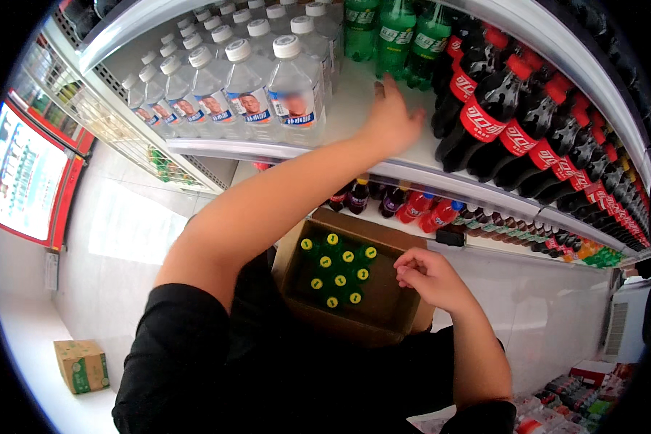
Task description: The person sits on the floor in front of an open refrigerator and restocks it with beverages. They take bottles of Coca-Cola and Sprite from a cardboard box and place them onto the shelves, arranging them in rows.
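My left hand (393,122) is over the shelf board (352,103), fingers apart and holding nothing visible. Its fingertips are just below the base of a green soda bottle (396,40); whether they touch it cannot be told. Over the right side of an open cardboard box (377,320), my right hand (431,276) has its fingers curled in, with nothing visible in them. Several green bottles with yellow caps (340,280) stand upright inside that box, mostly toward its left side.
Clear water bottles (298,92) with white caps stand left on the shelf, dark cola bottles (485,114) right. A lower shelf holds red drink bottles (439,216). A closed carton (81,366) sits on the floor at left, below a red-framed cooler (27,168). Packed drinks (569,399) lie lower right.
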`<state>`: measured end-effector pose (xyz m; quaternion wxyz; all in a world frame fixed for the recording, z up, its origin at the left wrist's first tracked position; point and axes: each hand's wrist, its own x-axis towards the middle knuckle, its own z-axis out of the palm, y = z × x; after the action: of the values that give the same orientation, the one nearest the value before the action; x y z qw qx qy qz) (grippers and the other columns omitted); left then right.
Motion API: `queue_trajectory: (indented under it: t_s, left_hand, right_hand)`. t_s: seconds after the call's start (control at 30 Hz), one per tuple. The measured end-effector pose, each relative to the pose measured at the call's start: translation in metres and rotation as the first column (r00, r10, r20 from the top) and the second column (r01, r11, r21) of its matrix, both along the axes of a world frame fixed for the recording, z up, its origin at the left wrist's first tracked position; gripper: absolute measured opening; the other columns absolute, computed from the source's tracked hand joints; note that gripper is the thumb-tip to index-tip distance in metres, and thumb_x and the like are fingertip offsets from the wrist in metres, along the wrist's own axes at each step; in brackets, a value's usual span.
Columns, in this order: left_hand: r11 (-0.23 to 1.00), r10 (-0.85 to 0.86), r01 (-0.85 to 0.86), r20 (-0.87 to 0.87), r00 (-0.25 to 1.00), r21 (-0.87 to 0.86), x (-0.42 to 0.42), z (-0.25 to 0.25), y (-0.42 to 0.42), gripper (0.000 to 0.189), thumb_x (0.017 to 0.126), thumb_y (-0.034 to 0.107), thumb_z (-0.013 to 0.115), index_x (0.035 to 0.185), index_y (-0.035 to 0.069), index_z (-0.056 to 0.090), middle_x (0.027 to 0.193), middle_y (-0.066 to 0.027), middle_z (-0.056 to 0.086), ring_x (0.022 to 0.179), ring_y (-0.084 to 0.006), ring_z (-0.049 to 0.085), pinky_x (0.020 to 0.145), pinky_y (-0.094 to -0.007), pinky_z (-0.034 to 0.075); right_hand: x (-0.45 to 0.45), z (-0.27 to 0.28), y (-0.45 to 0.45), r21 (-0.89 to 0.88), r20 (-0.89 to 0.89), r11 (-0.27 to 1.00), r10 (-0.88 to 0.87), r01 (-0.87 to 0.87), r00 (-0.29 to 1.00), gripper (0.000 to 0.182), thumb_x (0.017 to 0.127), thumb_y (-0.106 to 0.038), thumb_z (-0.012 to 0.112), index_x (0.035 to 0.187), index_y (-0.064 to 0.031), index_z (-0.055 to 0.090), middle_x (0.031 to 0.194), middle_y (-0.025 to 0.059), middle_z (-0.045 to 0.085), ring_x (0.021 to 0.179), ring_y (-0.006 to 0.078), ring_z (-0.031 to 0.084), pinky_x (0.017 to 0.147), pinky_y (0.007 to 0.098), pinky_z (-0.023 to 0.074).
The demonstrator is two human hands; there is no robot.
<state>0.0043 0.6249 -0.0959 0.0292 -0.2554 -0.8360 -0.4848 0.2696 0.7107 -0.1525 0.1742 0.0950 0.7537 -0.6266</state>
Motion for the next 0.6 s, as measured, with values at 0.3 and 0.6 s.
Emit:
queue_trajectory:
  t_s: [0.3, 0.6]
  left_hand:
    - [0.859, -0.509, 0.507, -0.236, 0.828, -0.072, 0.094, -0.019, -0.157, 0.060, 0.087, 0.000, 0.069, 0.143, 0.001, 0.049, 0.161, -0.0282, 0.033, 0.145, -0.0459, 0.041, 0.117, -0.0463, 0.039]
    - [0.821, -0.571, 0.547, -0.237, 0.786, -0.166, 0.078, -0.043, -0.175, 0.028, 0.086, 0.003, 0.070, 0.114, 0.001, 0.067, 0.124, -0.0174, 0.066, 0.113, -0.0372, 0.066, 0.095, -0.0427, 0.055]
  right_hand:
    - [-0.006, -0.022, -0.031, 0.334, 0.106, 0.909, 0.227, -0.250, 0.968, 0.028, 0.094, -0.027, 0.071, 0.107, -0.0020, 0.070, 0.094, 0.0168, 0.074, 0.091, 0.0322, 0.073, 0.081, 0.0422, 0.0556]
    - [-0.012, -0.109, -0.056, 0.732, 0.208, 0.601, 0.252, -0.321, 0.945, 0.069, 0.094, -0.022, 0.068, 0.154, -0.0129, 0.036, 0.155, 0.0249, 0.035, 0.133, 0.0483, 0.051, 0.103, 0.0539, 0.0522]
